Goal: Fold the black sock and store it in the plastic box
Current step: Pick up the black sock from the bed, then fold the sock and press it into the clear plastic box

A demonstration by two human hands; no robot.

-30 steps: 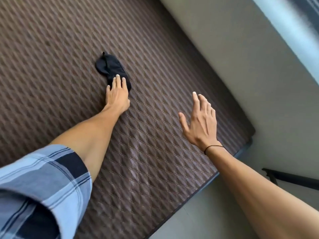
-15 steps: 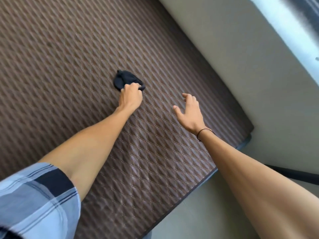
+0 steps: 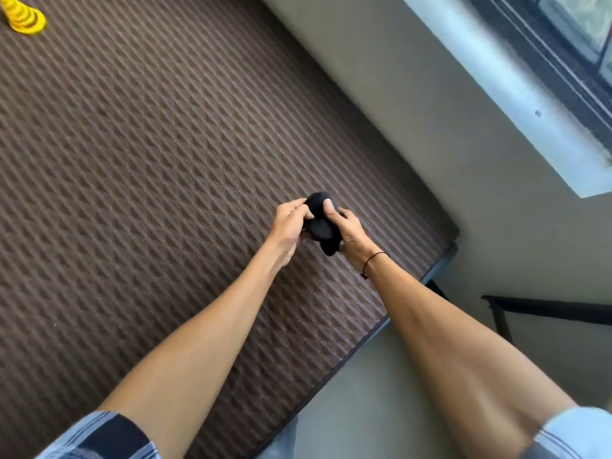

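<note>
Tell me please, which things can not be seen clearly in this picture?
- Black sock, head view: partly covered by the left hand and right hand; its fold cannot be judged.
- Plastic box: not in view.
- Yellow object: cut by the top-left edge, blurred.

1. There is one view only — a wide-angle camera worn on the person's head, looking forward and steeply down.
2. It faces a brown quilted surface [image 3: 149,193] that fills the left and centre of the frame, its edge running on a slant from top centre to bottom centre.
3. Both forearms enter from the bottom corners and meet just right of centre, so the hands sit at arm's length from the lens.
4. The frame is tilted — a window ledge [image 3: 516,94] crosses the upper right corner, and a yellow cone [image 3: 23,16] shows at the upper left.
</note>
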